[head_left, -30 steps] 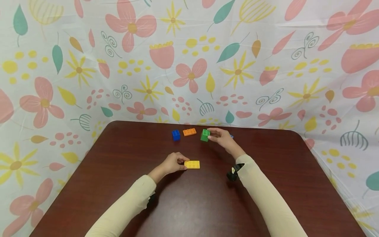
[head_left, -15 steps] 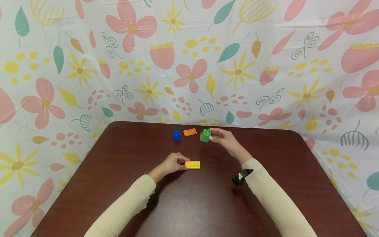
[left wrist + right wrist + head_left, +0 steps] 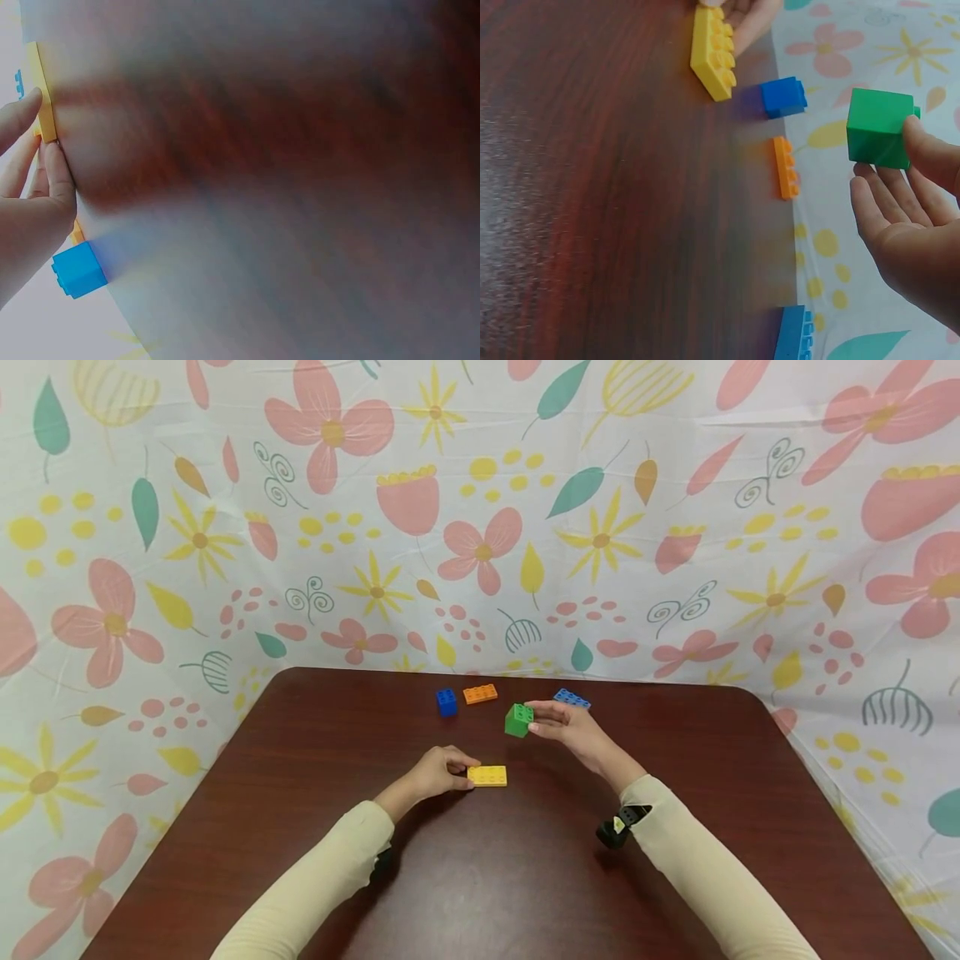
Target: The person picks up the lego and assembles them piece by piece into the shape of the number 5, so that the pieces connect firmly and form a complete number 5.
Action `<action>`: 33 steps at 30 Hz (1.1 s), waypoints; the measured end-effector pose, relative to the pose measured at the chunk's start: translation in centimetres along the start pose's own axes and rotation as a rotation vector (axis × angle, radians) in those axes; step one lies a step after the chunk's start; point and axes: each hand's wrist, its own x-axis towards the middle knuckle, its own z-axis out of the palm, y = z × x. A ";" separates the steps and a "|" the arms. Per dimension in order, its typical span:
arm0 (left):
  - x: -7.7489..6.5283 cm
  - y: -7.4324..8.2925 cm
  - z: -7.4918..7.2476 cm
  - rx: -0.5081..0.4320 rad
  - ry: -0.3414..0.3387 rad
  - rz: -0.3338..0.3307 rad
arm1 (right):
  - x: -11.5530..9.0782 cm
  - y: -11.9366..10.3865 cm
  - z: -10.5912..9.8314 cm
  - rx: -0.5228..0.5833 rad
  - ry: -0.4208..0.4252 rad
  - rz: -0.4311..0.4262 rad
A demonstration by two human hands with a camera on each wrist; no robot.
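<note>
Fingers of my right hand [image 3: 576,732] pinch the green block [image 3: 517,721], held clear of the table [image 3: 480,877] at one o'clock from the yellow plate [image 3: 490,776]. My left hand [image 3: 435,774] pinches that plate's nine o'clock end. Beyond it lie the blue block [image 3: 447,702] at eleven and the orange plate [image 3: 480,694] at twelve. I judge this a carrying step; the next move probably calls for levelling the green block while keeping the yellow plate steady

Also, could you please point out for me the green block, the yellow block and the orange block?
Green block [image 3: 878,115]: right wrist view, on a studless face.
Yellow block [image 3: 490,776]: head view, on its studded top.
Orange block [image 3: 481,694]: head view, on its studded top.
</note>
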 end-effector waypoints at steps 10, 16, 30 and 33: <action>-0.1 0.2 -0.2 -0.010 -0.003 -0.009 | -0.7 0.3 0.9 -0.039 0.000 0.011; 0.0 -0.2 -0.1 -0.003 0.005 0.018 | -1.0 1.0 1.5 -0.061 -0.021 0.022; 0.0 -0.1 -0.1 0.008 0.002 0.021 | -0.8 2.8 2.9 -0.097 -0.080 0.048; 0.0 -0.2 0.0 -0.003 0.002 0.014 | -0.8 2.8 3.2 -0.104 -0.088 0.057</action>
